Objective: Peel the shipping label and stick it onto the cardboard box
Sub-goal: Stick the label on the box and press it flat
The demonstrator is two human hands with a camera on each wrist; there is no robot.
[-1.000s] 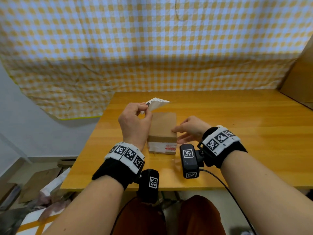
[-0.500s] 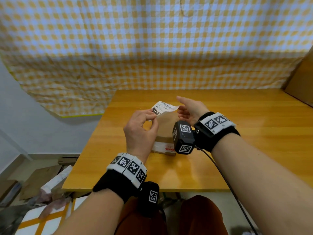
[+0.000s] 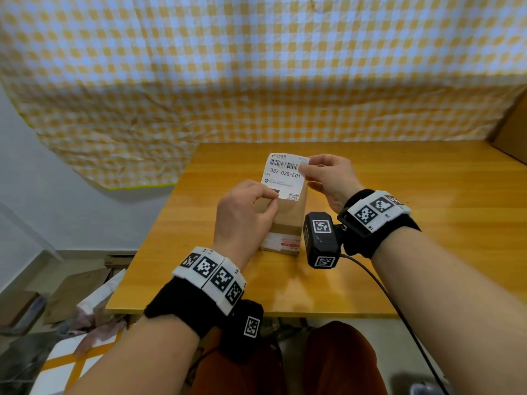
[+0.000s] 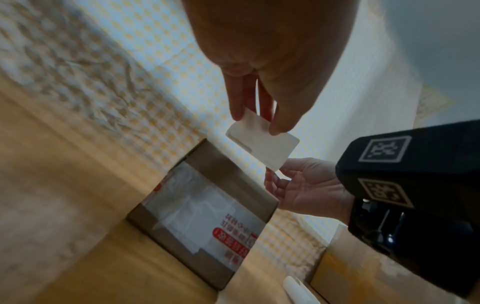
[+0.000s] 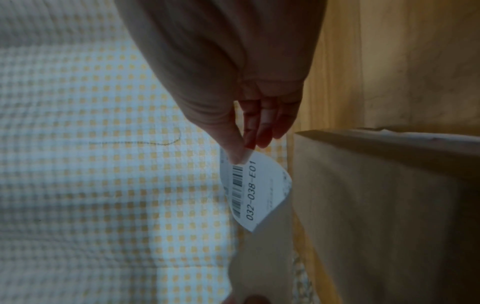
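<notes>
A white shipping label (image 3: 285,173) printed with a barcode and "032-038-E01" is held spread out, print side up, just above the small brown cardboard box (image 3: 288,220) on the wooden table (image 3: 399,252). My left hand (image 3: 272,196) pinches its near left corner. My right hand (image 3: 305,166) pinches its far right corner. The left wrist view shows the label's blank underside (image 4: 262,142) over the box (image 4: 207,205), whose near end carries a white sticker with red print. In the right wrist view, thumb and fingers pinch the curved label (image 5: 257,191) beside the box (image 5: 376,205).
A yellow-and-white checked cloth (image 3: 256,67) hangs behind the table. A large cardboard piece (image 3: 513,129) stands at the far right edge. Cardboard and wrapping scraps (image 3: 85,303) lie on the floor to the left.
My right hand left the box and took the label's far corner. The label went from a curled strip in my left hand to spread flat, print up, between both hands.
</notes>
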